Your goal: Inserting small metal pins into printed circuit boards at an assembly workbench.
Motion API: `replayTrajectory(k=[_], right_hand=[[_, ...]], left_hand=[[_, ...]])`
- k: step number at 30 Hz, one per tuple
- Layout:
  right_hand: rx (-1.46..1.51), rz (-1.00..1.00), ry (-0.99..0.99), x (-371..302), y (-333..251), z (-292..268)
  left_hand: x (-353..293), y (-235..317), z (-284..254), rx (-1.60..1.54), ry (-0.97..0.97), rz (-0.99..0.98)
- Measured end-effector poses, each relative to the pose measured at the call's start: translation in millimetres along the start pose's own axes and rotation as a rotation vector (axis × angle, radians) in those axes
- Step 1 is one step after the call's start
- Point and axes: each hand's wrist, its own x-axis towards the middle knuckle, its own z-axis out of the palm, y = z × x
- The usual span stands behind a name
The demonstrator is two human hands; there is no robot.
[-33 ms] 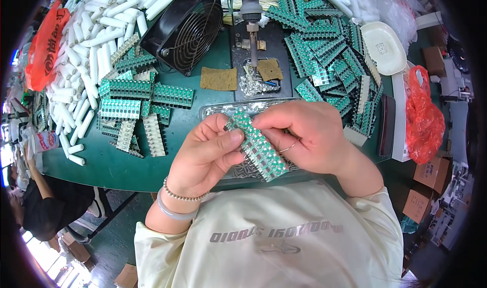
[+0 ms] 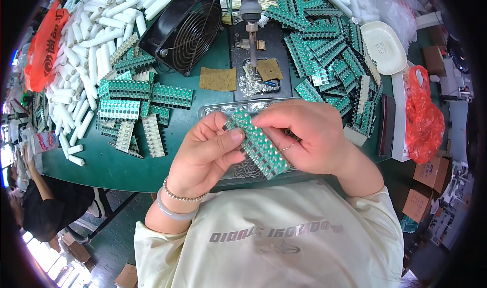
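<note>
A green circuit board panel [image 2: 259,148], with rows of small dark components and shiny solder spots, is held tilted above the near edge of the table. My left hand [image 2: 210,148] grips its left edge, thumb on top and fingers beneath. At the upper right edge of the panel, my right hand [image 2: 307,136] has its fingers curled in a pinch, the index fingertip touching the board. Whatever lies between those fingertips is hidden. Under both hands is a clear tray [image 2: 215,110] of small metal parts, partly covered by the hands and panel.
Circuit board panels lie heaped at left [image 2: 124,90] and right [image 2: 324,47]. White tubes [image 2: 76,70] pile up far left. A black fan [image 2: 185,31] stands beside a soldering iron [image 2: 253,44] pointing down over solder scraps. A white dish [image 2: 384,47] and red bag [image 2: 425,118] sit right.
</note>
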Motion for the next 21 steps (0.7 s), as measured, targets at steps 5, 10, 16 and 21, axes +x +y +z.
replayTrajectory(k=[5,10,16,21], right_hand=[[-0.095,0.075,-0.120,-1.5,13.9,-28.1],[-0.024,0.123,-0.144,-3.8,24.2,-24.4],[-0.096,0.153,-0.019,0.6,22.8,-2.2],[-0.191,0.086,0.023,2.0,29.9,0.8]], left_hand=[[7.6,8.6,2.9,0.262,0.171,0.176],[25.6,12.5,4.2,0.377,0.262,0.173],[39.8,15.6,6.5,0.482,0.288,0.192],[48.3,17.4,13.2,0.477,0.279,0.197]])
